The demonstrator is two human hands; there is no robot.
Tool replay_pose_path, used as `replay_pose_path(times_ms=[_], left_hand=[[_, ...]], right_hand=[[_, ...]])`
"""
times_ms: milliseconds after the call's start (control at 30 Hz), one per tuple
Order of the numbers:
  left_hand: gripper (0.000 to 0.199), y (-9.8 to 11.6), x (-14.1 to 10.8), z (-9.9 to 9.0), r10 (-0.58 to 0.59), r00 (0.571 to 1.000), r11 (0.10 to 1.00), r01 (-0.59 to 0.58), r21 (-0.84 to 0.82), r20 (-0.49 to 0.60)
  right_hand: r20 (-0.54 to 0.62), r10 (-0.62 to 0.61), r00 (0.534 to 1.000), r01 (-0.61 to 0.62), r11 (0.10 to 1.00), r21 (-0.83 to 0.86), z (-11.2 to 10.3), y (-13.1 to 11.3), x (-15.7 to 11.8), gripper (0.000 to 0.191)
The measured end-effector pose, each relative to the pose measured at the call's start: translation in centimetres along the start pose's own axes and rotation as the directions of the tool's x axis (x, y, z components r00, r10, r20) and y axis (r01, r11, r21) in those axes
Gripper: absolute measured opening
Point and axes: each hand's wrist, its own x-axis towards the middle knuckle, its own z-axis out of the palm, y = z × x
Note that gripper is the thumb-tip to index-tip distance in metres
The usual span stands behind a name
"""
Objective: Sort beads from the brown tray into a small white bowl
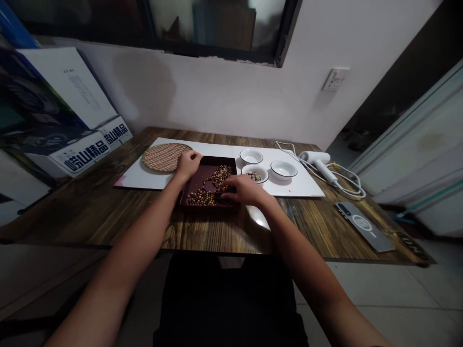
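1. A wooden tabletop stands against a white wall, with a white board lying on it.
2. The right hand reaches into a dark red tray, its fingers curled down among mixed brown beads; whether they pinch any, I cannot tell.
3. The left hand lies open at the tray's far corner, just beside a round woven mat, holding nothing visible.
4. Beyond the right hand sit three white bowls; the nearest bowl holds some beads.
5. Farther right of that hand lie a hair dryer and a phone.

Wooden table with white sheet, phone
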Motion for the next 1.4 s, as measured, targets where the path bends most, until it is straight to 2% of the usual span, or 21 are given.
replay_pose_path(times_ms=[67,133,267,367,433,533,667,733,800,900,1000,1033,1100,1167,1200,1267,1300,1400], left_hand=[[0.019,0.0,0.0,0.0,0.001,1.0,1.0,-0.001,0.004,0.001],[0.019,0.0,0.0,0.0,0.0,1.0,1.0,0.0,0.014,0.0],[0.019,-0.1,0.1,0.0,-0.013,1.0,1.0,0.013,0.013,0.002],[0.019,-0.3,0.2,0.1,-0.014,1.0,1.0,0.014,0.001,0.001],[0.019,-0.3,0.2,0.1,-0.009,1.0,1.0,0.009,0.004,0.001],[0.019,-0.2,0.1,0.0,-0.008,1.0,1.0,0.008,0.009,0.005],[0.019,-0.1,0.1,-0.1,0.002,1.0,1.0,-0.002,0.004,0.009],[0.019,-0.1,0.1,0.0,0.01,1.0,1.0,-0.01,0.002,0.01],[0.019,-0.1,0.1,0.0,0.015,1.0,1.0,-0.015,0.0,0.007],[0.017,-0.1,0.1,0.1,0.011,1.0,1.0,-0.011,0.004,-0.004],[0.017,-0.1,0.1,0.1,0.001,1.0,1.0,-0.001,0.009,-0.002],[0.017,-0.1,0.1,0.1,0.002,1.0,1.0,-0.002,0.009,0.001],[0.018,-0.1,0.1,0.1,0.005,1.0,1.0,-0.005,0.009,0.005],[0.019,-0.2,0.1,0.1,0.002,1.0,1.0,-0.002,0.007,0.001],[0.019,-0.2,0.1,0.1,-0.003,1.0,1.0,0.003,0.006,-0.001],[0.018,-0.2,0.1,0.1,-0.01,1.0,1.0,0.01,0.002,-0.002],[0.018,-0.2,0.1,0.1,-0.011,1.0,1.0,0.011,0.0,-0.002],[0.016,0.0,0.0,0.0,-0.01,1.0,1.0,0.01,-0.002,0.002]], right_hand=[[0.132,-0.013,0.991,0.01,1.0,0.025,0.5,-0.7,0.2,0.029],[0.179,0.046,0.983,-0.046,0.999,-0.005,0.9,-1.1,0.4,0.027],[0.178,0.082,0.981,-0.079,0.997,-0.028,1.1,-1.4,0.5,0.027],[0.16,0.065,0.985,-0.07,0.997,0.025,0.9,-1.3,0.5,0.028],[0.092,0.068,0.993,-0.072,0.996,0.045,0.8,-1.1,0.6,0.028],[-0.107,0.156,0.982,-0.158,0.987,-0.009,0.3,-0.2,0.7,0.029],[-0.347,0.351,0.87,-0.411,0.904,-0.117,-0.3,2.2,0.4,0.033],[-0.402,0.413,0.817,-0.499,0.855,-0.138,-0.5,3.4,0.0,0.034],[-0.404,0.461,0.79,-0.543,0.832,-0.113,-0.4,4.4,-0.4,0.036],[-0.44,0.474,0.763,-0.546,0.836,-0.047,-0.3,5.0,-0.6,0.042],[-0.486,0.371,0.791,-0.414,0.91,0.019,-0.3,4.3,-0.4,0.043],[-0.482,0.322,0.815,-0.348,0.937,0.037,-0.3,3.7,-0.3,0.043],[-0.405,0.188,0.895,-0.174,0.982,0.071,-0.3,2.3,-0.2,0.042],[-0.221,0.04,0.974,-0.019,0.995,0.098,-0.1,0.7,-0.1,0.041],[-0.105,-0.018,0.994,0.029,0.994,0.105,0.0,0.1,0.0,0.04],[0.092,-0.057,0.994,0.05,0.996,0.074,0.3,-0.8,0.1,0.038],[0.148,-0.047,0.988,0.041,0.998,0.044,0.4,-1.0,0.1,0.038],[0.184,-0.026,0.983,0.028,1.0,-0.004,0.6,-1.1,0.3,0.037]])
